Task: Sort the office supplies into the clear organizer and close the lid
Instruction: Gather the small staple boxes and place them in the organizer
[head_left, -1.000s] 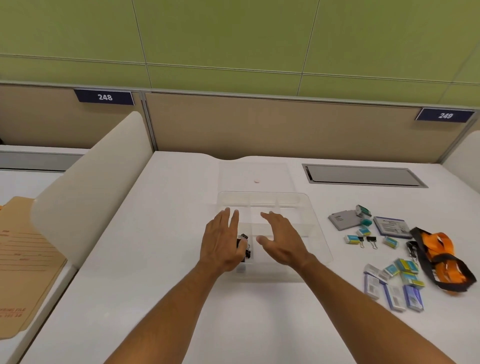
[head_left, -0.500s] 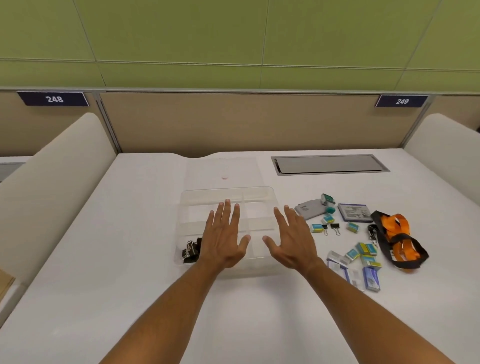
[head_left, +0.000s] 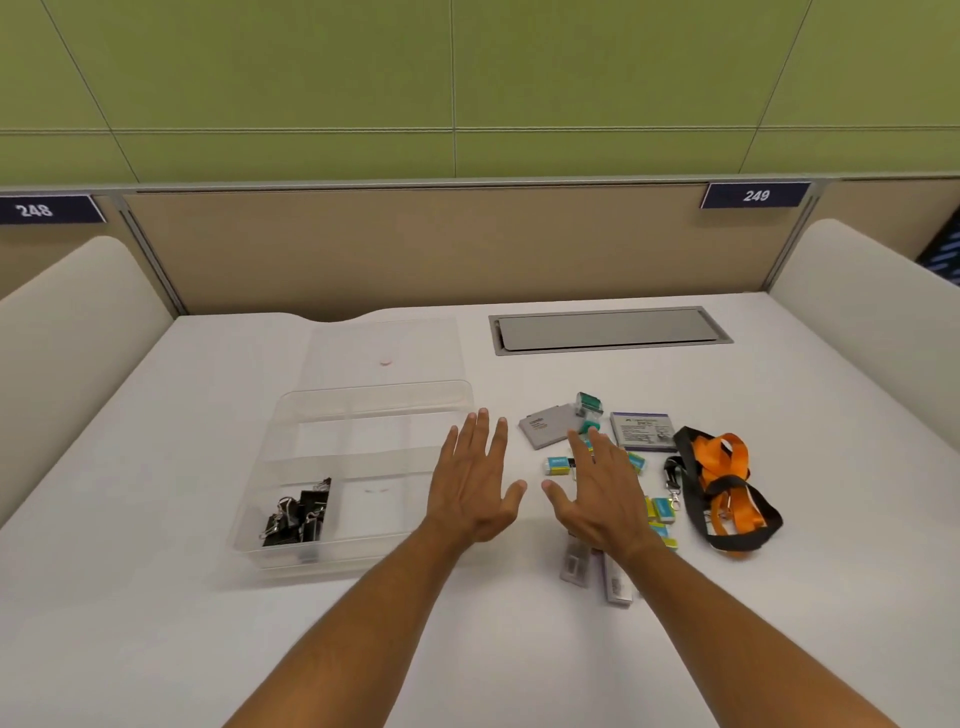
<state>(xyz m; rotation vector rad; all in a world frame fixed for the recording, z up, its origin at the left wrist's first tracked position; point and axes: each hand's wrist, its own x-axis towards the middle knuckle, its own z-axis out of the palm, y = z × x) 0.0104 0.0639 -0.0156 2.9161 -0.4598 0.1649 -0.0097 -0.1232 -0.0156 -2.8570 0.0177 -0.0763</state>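
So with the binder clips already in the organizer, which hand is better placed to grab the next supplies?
The right hand. It hovers open directly over the loose erasers right of the clear organizer. The left hand, also open, hangs at the organizer's right edge, farther from them.

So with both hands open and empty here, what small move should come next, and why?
Probably lower the right hand onto the small eraser just beyond its thumb and pinch it. The black binder clips already sit in the near-left compartment of the clear organizer, while the erasers lie loose on the desk. The left hand hovers by the organizer's right edge.
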